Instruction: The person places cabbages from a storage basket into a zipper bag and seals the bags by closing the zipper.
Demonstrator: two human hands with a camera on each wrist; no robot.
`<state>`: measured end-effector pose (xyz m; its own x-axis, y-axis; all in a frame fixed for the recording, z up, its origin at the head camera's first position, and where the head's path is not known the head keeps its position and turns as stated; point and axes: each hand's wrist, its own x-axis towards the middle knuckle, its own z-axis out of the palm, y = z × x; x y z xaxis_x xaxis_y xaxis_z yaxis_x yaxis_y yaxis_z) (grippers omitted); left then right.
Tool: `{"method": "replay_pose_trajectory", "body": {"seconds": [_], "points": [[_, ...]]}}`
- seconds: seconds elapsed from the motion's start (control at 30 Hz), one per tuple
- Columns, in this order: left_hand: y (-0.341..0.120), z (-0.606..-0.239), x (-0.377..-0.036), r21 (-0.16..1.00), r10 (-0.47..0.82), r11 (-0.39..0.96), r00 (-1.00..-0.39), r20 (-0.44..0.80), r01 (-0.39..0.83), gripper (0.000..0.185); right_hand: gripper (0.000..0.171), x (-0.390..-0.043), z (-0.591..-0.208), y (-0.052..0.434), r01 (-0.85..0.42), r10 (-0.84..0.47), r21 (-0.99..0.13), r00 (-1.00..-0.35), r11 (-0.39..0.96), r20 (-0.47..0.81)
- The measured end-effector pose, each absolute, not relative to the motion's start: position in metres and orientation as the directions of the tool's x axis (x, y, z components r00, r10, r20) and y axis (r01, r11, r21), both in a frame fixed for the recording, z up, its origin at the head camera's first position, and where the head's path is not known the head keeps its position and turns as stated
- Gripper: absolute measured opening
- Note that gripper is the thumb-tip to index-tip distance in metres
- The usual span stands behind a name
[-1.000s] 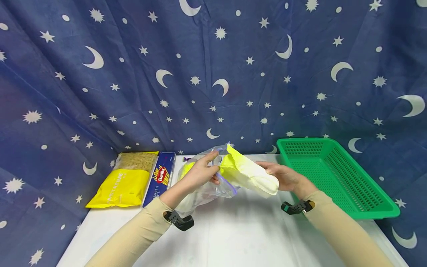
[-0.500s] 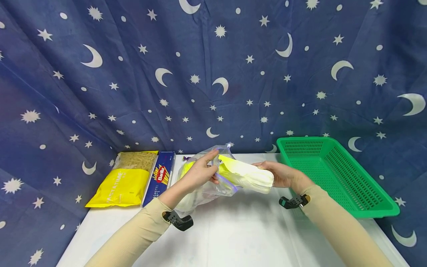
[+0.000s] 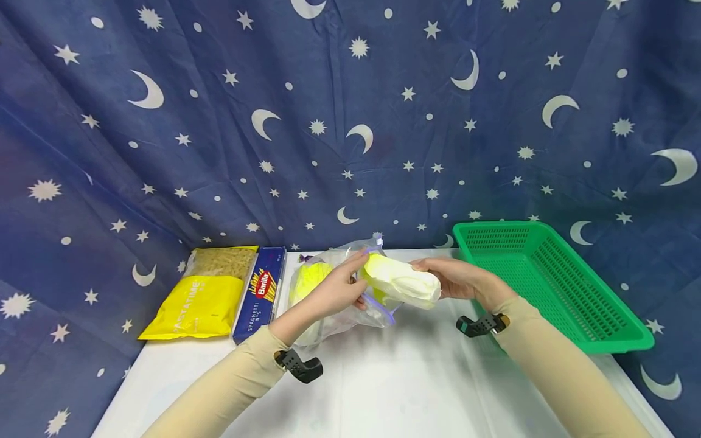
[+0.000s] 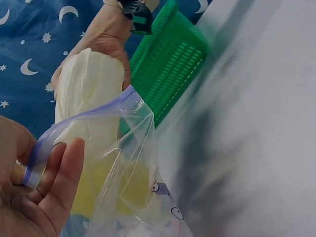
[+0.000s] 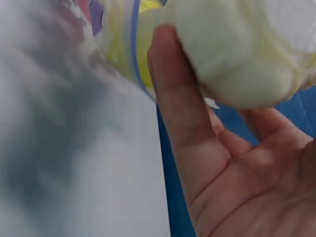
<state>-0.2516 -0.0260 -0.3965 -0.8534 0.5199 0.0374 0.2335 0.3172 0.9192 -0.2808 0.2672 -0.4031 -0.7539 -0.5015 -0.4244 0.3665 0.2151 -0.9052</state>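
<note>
A pale napa cabbage is gripped at its thick white base by my right hand. Its yellow leafy end sits in the mouth of a clear zip bag. My left hand pinches the bag's purple zip edge, holding the mouth apart. Further inside the bag lies another yellow-topped cabbage, partly covered by the left hand. In the right wrist view, the fingers of the right hand curve under the cabbage.
On the left of the white table lie a yellow pasta bag and a blue spaghetti box. A green plastic basket stands at the right. A blue star-patterned curtain hangs behind.
My right hand has moved left, bringing the cabbage's leafy end into the bag mouth. The cabbage has turned flatter. My left hand keeps its hold on the bag edge, shifted slightly right.
</note>
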Motion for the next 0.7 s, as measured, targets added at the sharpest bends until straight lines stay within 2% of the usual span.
{"method": "replay_pose_trajectory", "body": {"seconds": [0.2, 0.4, 0.7], "points": [[-0.023, -0.395, -0.251, 0.914, 0.512, 0.327, -0.858, 0.042, 0.24, 0.07, 0.062, -0.28, -0.4, 0.26, 0.323, -0.463, -0.89, -0.767, 0.32, -0.445], [-0.02, -0.395, -0.252, 0.905, 0.515, 0.346, -0.856, 0.039, 0.249, 0.069, 0.055, -0.274, -0.395, 0.25, 0.2, -0.458, -0.87, -0.785, 0.452, -0.418], [-0.016, -0.404, -0.251, 0.901, 0.531, 0.347, -0.846, 0.039, 0.259, 0.068, 0.059, -0.274, -0.396, 0.25, 0.172, -0.509, -0.919, -0.788, 0.355, -0.345]]}}
